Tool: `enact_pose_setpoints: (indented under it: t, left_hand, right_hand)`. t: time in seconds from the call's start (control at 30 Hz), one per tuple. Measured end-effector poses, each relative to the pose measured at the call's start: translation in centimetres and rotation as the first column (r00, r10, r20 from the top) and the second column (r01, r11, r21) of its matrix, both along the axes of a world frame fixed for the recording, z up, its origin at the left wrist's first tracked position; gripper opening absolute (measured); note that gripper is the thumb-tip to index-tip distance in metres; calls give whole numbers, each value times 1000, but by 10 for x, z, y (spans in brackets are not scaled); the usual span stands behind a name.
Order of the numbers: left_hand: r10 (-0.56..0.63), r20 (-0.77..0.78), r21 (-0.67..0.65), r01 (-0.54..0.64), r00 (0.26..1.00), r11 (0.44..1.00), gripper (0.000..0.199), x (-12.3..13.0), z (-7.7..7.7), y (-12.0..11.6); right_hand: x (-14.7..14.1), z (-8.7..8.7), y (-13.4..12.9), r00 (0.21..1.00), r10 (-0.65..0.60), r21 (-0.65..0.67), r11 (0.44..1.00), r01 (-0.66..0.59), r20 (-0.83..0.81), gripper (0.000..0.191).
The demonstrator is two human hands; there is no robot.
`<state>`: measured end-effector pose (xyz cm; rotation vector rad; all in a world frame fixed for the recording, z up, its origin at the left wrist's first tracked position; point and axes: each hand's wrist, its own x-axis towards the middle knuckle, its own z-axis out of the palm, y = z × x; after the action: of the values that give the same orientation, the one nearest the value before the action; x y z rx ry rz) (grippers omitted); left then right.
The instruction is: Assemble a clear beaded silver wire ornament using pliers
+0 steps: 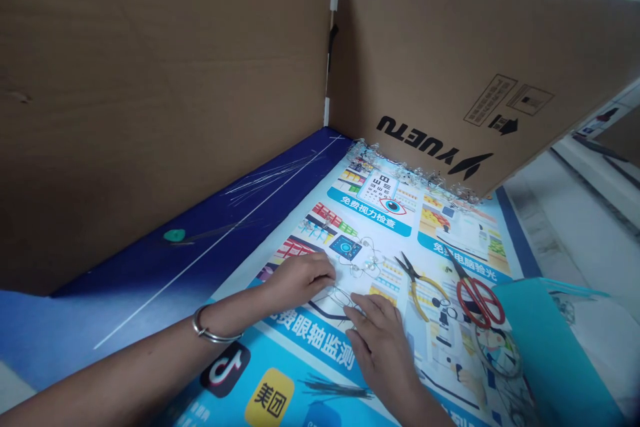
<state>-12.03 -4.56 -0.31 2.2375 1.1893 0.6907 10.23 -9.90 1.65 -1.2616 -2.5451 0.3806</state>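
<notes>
My left hand [303,278], with a silver bangle on its wrist, has its fingers closed on one side of a thin wire piece [341,295]. On the other side of the wire, my right hand [377,333] lies low over the printed sheet, its fingers spread and the fingertips touching the wire. Just beyond the hands rest several looped wire pieces [367,263]. Pliers with yellow handles [420,283] lie open to the right, beside red-handled scissors [479,300]. A bundle of short dark wires [336,387] is in front of my right hand.
Cardboard panels [175,93] stand along the left and back. A row of small wire pieces [420,177] lines the back panel. Loose straight wires [270,177] and a green item [175,235] lie at left. A wire coil [497,353] and a teal box [555,340] sit at right.
</notes>
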Motion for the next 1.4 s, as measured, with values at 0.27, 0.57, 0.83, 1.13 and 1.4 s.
enact_pose_setpoints:
  t: [0.27, 0.57, 0.83, 1.13, 1.4]
  left_hand:
    - [-24, -7, -14, 24, 1000, 1000, 14, 0, -1, 2]
    - [-94, 34, -82, 97, 995, 992, 10, -7, 1, 6]
    - [-60, -120, -20, 58, 991, 998, 13, -5, 6, 3]
    - [2, -393, 55, 21, 920, 998, 9, 5, 6, -4]
    - [24, -298, -39, -37, 954, 999, 9, -1, 2, 0]
  right_hand:
    - [5, -4, 0, 999, 10, -41, 999, -8, 32, 31]
    - [6, -7, 2, 1000, 8, -44, 999, -8, 2, 29]
    - [8, -9, 2, 999, 35, -32, 999, -35, -2, 31]
    - [10, -6, 1, 1000, 10, -43, 999, -10, -8, 29]
    - [11, -7, 1, 1000, 12, -28, 1000, -12, -27, 28]
